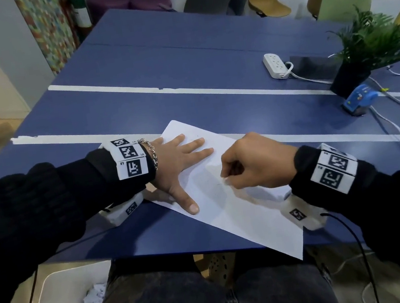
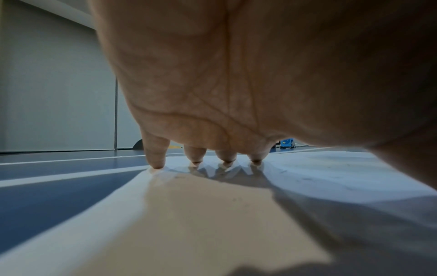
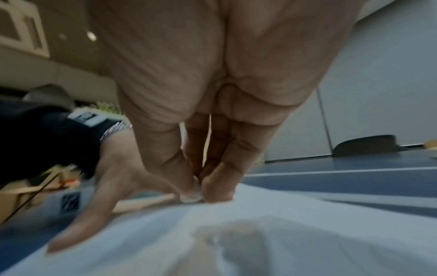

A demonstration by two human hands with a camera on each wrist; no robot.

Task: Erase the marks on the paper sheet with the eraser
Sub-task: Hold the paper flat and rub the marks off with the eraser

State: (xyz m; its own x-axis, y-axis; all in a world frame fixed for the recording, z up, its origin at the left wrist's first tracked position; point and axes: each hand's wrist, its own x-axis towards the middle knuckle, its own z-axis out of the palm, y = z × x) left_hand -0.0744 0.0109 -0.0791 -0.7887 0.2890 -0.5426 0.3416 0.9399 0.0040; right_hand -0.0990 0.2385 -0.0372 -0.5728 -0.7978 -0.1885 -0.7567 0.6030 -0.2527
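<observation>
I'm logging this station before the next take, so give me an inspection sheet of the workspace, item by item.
Surface: blue table with white tape lines.
Job's things: paper sheet lying askew, overhanging the near edge; eraser small, white, pressed to it.
Clutter: power strip, potted plant, blue tape dispenser.
Grippers: left hand flat, holding the sheet; right hand pinches the eraser.
Cables: white leads at right; black wrist wires.
Surroundings: chairs, bin with crumpled paper.

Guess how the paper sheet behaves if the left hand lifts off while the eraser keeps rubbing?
The paper sheet is thin and probably light, so it would likely slide on the smooth table. Its near corner overhangs the edge, so it may droop. The right hand pinches the eraser; the left hand presses flat.
</observation>
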